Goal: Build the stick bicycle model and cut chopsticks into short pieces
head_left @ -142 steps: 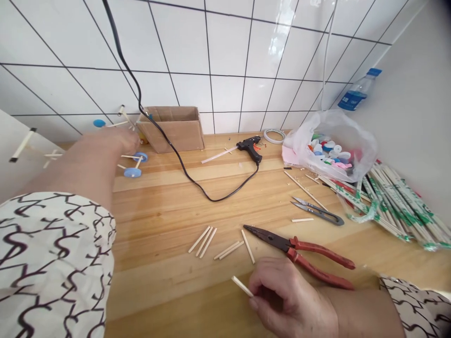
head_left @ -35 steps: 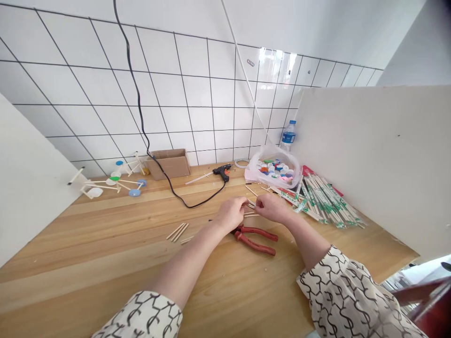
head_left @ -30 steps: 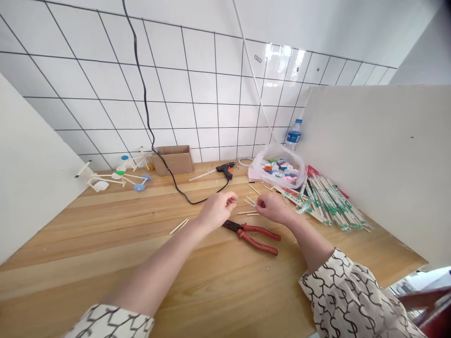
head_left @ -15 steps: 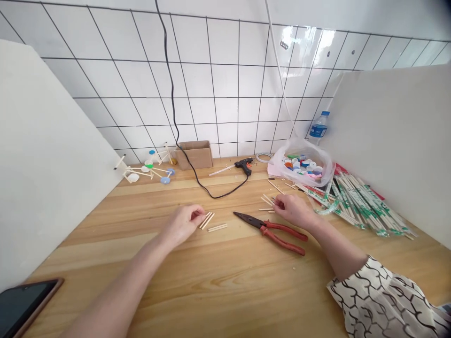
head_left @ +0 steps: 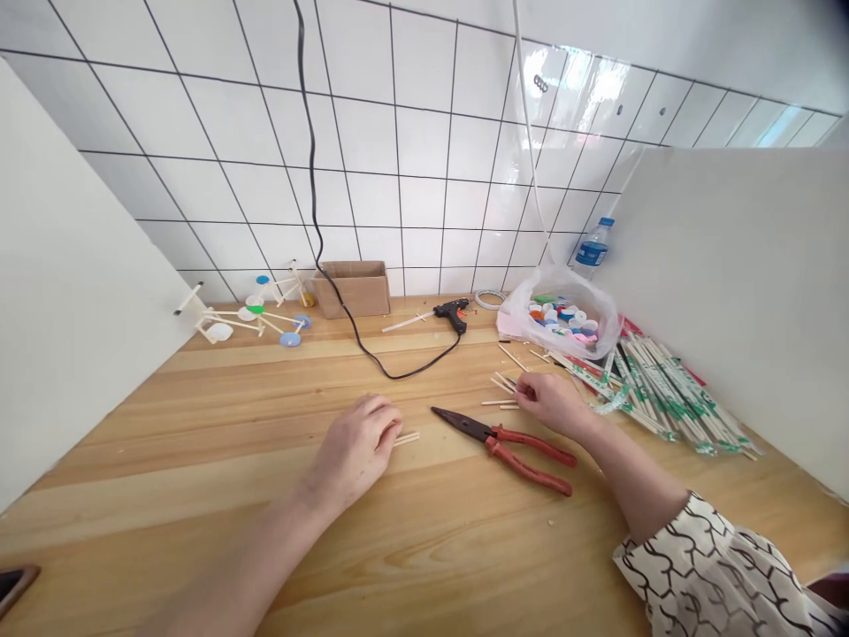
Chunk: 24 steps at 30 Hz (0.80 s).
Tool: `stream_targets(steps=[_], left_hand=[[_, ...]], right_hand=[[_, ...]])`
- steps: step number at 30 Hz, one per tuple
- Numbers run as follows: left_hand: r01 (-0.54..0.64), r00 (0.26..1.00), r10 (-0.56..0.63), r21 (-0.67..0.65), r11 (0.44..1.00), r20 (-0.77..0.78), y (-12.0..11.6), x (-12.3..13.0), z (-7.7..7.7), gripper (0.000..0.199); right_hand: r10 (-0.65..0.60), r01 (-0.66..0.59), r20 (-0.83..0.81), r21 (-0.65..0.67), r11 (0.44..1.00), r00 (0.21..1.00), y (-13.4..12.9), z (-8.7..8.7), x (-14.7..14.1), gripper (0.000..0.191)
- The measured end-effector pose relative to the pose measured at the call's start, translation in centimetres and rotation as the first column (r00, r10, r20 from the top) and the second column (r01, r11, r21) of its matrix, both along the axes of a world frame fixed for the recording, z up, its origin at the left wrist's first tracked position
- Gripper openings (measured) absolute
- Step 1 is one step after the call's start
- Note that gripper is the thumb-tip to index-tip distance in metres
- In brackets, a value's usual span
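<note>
My left hand (head_left: 358,447) rests on the wooden table, its fingers curled together at the near ends of two short sticks (head_left: 407,438); what lies under the fingers is hidden. My right hand (head_left: 547,400) is closed beside a few loose wooden sticks (head_left: 499,403), its fingertips pressed together over something too small to make out. Between the hands lie long-nose pliers (head_left: 494,438) with red handles, their jaws pointing left, touched by neither hand.
At the back stand stick-and-cap models (head_left: 256,311), a cardboard box (head_left: 355,290) and a black glue gun (head_left: 453,314) with its cable. Rightward are a bag of bottle caps (head_left: 563,314), a bottle (head_left: 592,248) and wrapped sticks (head_left: 676,389). A phone (head_left: 14,586) lies bottom left.
My left hand has moved over the short sticks, covering those that lay beside its fingertips. My right hand has stayed near the loose sticks. The view has shifted slightly.
</note>
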<state>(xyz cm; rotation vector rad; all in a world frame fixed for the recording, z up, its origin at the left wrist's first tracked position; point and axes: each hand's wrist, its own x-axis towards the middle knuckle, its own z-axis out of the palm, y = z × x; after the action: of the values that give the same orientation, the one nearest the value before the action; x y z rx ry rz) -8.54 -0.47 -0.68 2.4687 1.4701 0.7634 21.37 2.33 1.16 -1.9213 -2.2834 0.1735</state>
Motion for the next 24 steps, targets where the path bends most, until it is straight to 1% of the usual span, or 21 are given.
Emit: stream_targets(steps=[2, 7, 11, 14, 17, 20, 24], left_hand=[[-0.018, 1.0, 0.018, -0.003, 1.0, -0.017, 0.1, -0.2, -0.2, 0.021], [-0.145, 0.986, 0.14, -0.051, 0.988, -0.086, 0.6, -1.1, -0.2, 0.02], [-0.215, 0.973, 0.201, -0.114, 0.97, -0.117, 0.8, -1.5, 0.1, 0.019], [-0.242, 0.967, 0.226, -0.145, 0.959, -0.121, 0.8, -1.7, 0.3, 0.018], [-0.271, 0.958, 0.253, -0.142, 0.952, -0.133, 0.9, -1.8, 0.3, 0.017], [-0.291, 0.95, 0.269, -0.14, 0.946, -0.16, 1.0, -1.9, 0.5, 0.016], [-0.31, 0.944, 0.286, -0.15, 0.939, -0.162, 0.6, -1.9, 1.5, 0.014]], right_hand=[[0.0, 0.0, 0.018, -0.001, 1.0, 1.0, 0.0, 0.2, -0.2, 0.015], [-0.007, 0.008, 0.05, -0.011, 1.0, 0.999, -0.1, 0.2, -0.5, 0.014], [-0.017, 0.017, 0.015, -0.006, 1.0, 1.0, -0.2, 0.1, -0.3, 0.015], [-0.029, 0.031, -0.071, 0.018, 0.999, 0.997, -0.2, 0.3, -0.1, 0.015], [-0.036, 0.044, -0.211, 0.036, 0.998, 0.977, -0.2, 0.6, -0.1, 0.019], [-0.026, 0.041, -0.365, 0.034, 0.999, 0.931, -0.3, 0.9, -0.5, 0.027], [0.018, 0.001, -0.518, 0.038, 0.999, 0.855, -1.3, 1.5, -2.1, 0.03]])
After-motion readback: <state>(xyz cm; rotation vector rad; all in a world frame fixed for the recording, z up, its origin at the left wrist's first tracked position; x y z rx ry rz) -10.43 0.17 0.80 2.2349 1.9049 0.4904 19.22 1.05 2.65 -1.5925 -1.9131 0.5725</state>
